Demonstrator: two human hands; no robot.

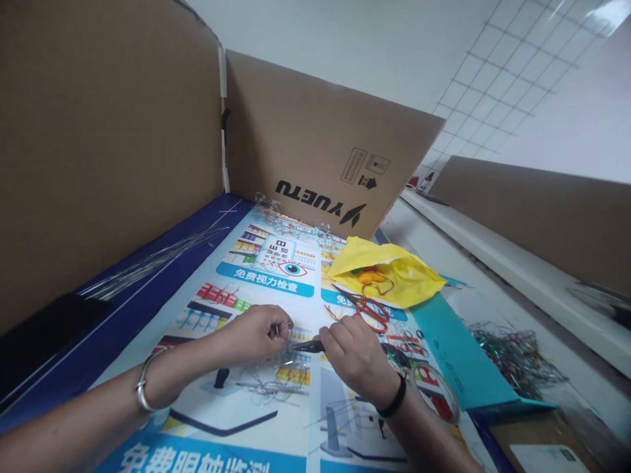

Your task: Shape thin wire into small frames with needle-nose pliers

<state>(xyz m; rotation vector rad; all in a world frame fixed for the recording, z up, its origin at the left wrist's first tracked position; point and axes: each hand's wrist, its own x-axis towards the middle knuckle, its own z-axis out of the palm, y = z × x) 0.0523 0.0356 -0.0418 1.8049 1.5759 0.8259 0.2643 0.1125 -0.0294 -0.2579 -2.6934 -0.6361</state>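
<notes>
My right hand [352, 355] is closed around dark pliers [308, 346], whose jaws point left toward my left hand. Fingers pinched together, my left hand [266, 332] holds something thin, probably wire, too small to make out clearly. Loose thin wire pieces [276, 384] lie on the printed sheet just below both hands. Beyond my right hand are red-handled scissors [373, 315], lying at the edge of an open yellow bag [404, 276] with orange and red items inside. A roll of clear material [436, 394] sits to the right of my right wrist.
Cardboard panels [315, 131] stand behind and at the left. A bundle of straight wires [158, 263] lies left. Tangled wire pieces [517, 358] are at the right, beside a teal strip [468, 355]. More wire pieces [269, 205] lie at the back.
</notes>
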